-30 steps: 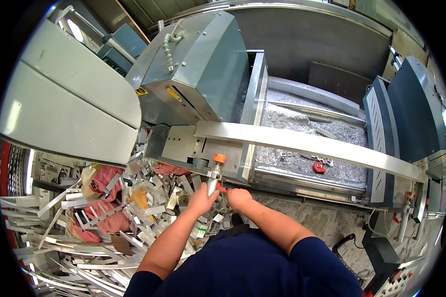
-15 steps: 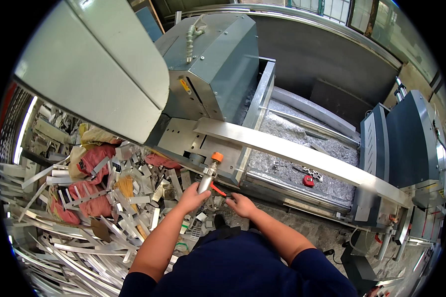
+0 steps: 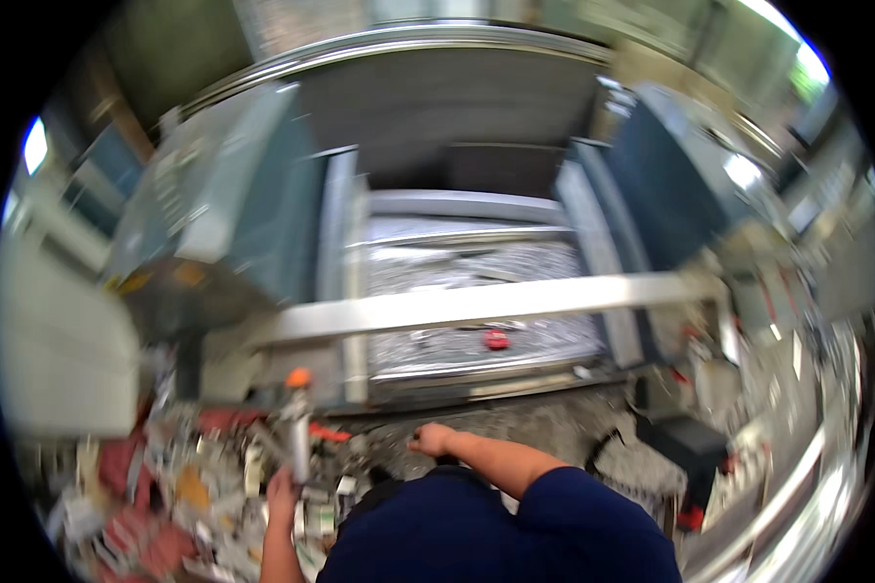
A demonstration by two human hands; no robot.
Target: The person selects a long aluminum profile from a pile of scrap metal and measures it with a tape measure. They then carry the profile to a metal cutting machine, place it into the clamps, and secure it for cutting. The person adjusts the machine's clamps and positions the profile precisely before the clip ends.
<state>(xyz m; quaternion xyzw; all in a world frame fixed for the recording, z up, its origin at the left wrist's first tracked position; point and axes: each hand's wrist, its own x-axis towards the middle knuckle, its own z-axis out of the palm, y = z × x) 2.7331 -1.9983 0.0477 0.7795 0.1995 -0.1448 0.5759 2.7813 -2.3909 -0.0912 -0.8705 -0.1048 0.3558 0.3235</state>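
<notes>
A long silver metal profile (image 3: 486,303) lies across the two heads of a large grey-green cutting machine (image 3: 253,185). Near its left end stands a silver clamp cylinder (image 3: 300,442) with an orange knob on top and a red lever (image 3: 331,432) at its side. My left hand (image 3: 281,494) is beside the cylinder's lower end; blur hides whether it touches and how the fingers lie. My right hand (image 3: 436,439) is out in front of my body, apart from the red lever. Its fingers look bent but are smeared, so I cannot make out anything in them.
A small red object (image 3: 496,339) lies on the machine's chip-covered bed (image 3: 457,267). Metal offcuts and reddish sacks (image 3: 156,544) pile up at the lower left. A black box-like unit (image 3: 685,447) stands at the right, near long metal strips (image 3: 787,486).
The view has swung right and blurred. My right hand has come away from the red lever. My left hand has slipped down from the cylinder's body to near its lower end.
</notes>
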